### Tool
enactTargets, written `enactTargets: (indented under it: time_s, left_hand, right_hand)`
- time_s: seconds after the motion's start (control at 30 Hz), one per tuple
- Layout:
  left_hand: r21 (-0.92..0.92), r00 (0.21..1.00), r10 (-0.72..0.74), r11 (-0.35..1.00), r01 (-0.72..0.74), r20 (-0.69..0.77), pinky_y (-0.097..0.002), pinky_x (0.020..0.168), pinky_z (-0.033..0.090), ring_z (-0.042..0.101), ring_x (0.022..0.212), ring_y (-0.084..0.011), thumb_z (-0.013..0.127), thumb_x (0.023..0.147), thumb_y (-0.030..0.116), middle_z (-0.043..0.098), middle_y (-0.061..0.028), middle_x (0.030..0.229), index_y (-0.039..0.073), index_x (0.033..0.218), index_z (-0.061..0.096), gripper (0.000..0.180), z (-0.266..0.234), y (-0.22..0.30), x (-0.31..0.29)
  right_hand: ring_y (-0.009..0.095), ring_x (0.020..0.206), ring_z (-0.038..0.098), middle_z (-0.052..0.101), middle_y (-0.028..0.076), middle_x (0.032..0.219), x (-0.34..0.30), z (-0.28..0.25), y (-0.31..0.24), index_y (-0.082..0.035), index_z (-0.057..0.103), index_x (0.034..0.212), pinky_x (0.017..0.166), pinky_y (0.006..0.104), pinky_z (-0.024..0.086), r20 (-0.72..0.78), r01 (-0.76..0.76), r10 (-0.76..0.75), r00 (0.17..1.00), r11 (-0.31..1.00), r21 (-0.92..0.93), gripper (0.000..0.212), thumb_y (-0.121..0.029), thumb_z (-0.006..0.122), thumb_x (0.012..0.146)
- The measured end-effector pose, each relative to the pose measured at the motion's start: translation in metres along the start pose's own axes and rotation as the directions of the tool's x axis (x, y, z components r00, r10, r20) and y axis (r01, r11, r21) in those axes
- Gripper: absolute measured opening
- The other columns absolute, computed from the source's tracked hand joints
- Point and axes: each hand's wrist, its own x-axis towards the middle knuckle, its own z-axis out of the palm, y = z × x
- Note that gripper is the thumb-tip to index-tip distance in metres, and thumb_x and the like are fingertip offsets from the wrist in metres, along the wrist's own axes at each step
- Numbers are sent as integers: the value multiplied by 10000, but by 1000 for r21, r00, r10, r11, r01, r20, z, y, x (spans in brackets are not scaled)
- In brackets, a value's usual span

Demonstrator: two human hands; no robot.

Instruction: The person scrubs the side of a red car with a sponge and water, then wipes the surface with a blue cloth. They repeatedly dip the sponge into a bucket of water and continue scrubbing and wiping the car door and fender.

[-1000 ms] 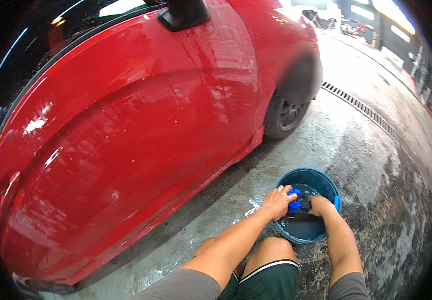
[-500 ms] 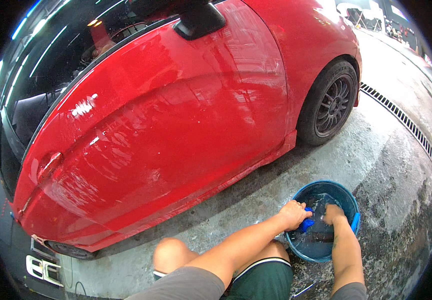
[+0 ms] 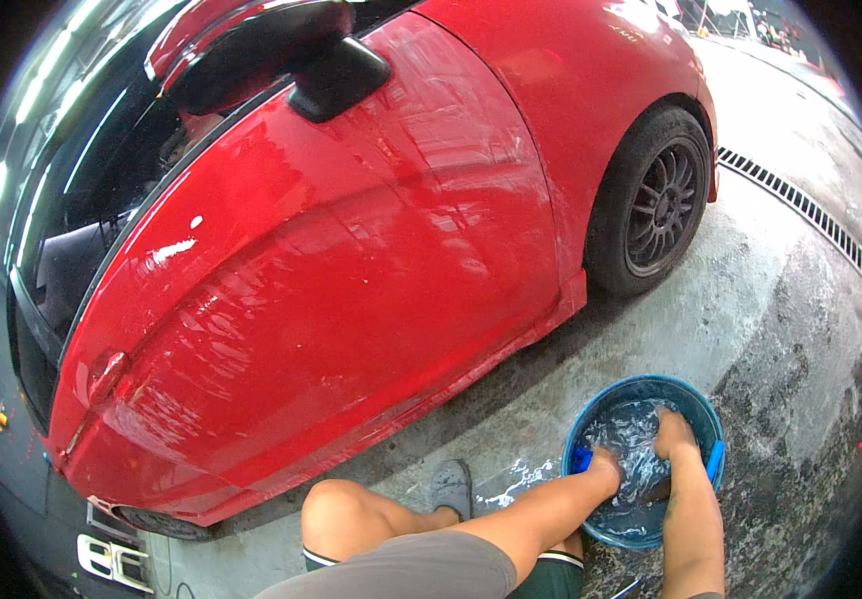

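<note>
Both my hands are down inside a round blue bucket [image 3: 575,431] of water on the floor. My left hand [image 3: 605,467] is near its left side, fingers closed round a small, soft-looking bright blue piece [image 3: 581,459], possibly a sponge or cloth; the hand covers much of it. Toward the bucket's far right side, my right hand [image 3: 674,433] reaches down into the stirred, streaky water [image 3: 634,439]. Its fingertips are hidden, so whether it holds anything does not show. A lighter blue handle grip [image 3: 716,461] hangs at the rim beside my right forearm.
A red car [image 3: 381,270] with whitish smears on its door stands ahead and left. Its mirror [image 3: 336,80] juts out at the top, and its dark wheel [image 3: 663,205] is beyond the bucket. A drain grate [image 3: 801,205] crosses the wet floor. My grey shoe [image 3: 451,486] is left of the bucket.
My left hand has gone lower into the bucket, with the blue piece now at the left wall. The water is more churned, and white splashes lie on the floor. The view has shifted.
</note>
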Motion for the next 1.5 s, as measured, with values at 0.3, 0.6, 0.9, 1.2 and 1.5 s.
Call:
enactTargets:
  time_s: [0.3, 0.6, 0.9, 1.2, 1.5]
  left_hand:
    - [-148, 991, -53, 988, 34, -122, -451, 1043, 594, 710, 1323, -286, 755, 933, 237, 730, -104, 1452, 107, 1330, 796, 420, -15, -10, -34]
    - [-365, 741, -2, 871, -329, -672, -522, 857, 635, 790, 934, -388, 865, 675, 353, 804, -196, 963, 142, 1009, 813, 398, -160, -67, -192]
    - [-222, -119, -214, 973, 66, -970, -423, 709, 639, 789, 747, -241, 864, 889, 331, 801, -126, 845, 106, 1061, 831, 286, -323, -250, -440]
    - [-124, -117, -48, 522, 844, -992, -705, 1273, 253, 368, 1601, -417, 661, 879, 830, 389, -91, 1757, 425, 1504, 659, 744, -379, -366, -426]
    - [441, 311, 314, 592, 674, -897, -729, 1266, 240, 403, 1579, -423, 598, 1022, 376, 517, -86, 1672, 273, 1253, 827, 342, -227, -348, -193]
  right_hand:
    - [428, 1330, 658, 711, 250, 1384, -15, -12, -8, -75, 641, 1472, 1128, 496, 543, -95, -81, 87, 992, 994, 71, 757, -183, 930, 782]
    - [420, 1303, 680, 731, 225, 1362, -2, 8, 53, -95, 687, 1413, 1089, 506, 559, -246, -378, 415, 876, 907, 185, 642, -147, 896, 809]
    - [396, 1336, 658, 713, 190, 1397, -22, -13, 22, -140, 649, 1439, 1117, 495, 550, -195, -402, 403, 894, 914, 47, 653, -214, 900, 840]
    - [412, 1360, 631, 673, 207, 1434, -16, -17, 23, -116, 605, 1474, 1133, 498, 539, -141, -381, 393, 909, 919, 100, 699, -196, 889, 840]
    - [395, 1361, 645, 661, 208, 1486, -19, -21, 26, -117, 601, 1509, 1137, 488, 537, -114, -382, 392, 913, 919, 102, 772, -222, 910, 809]
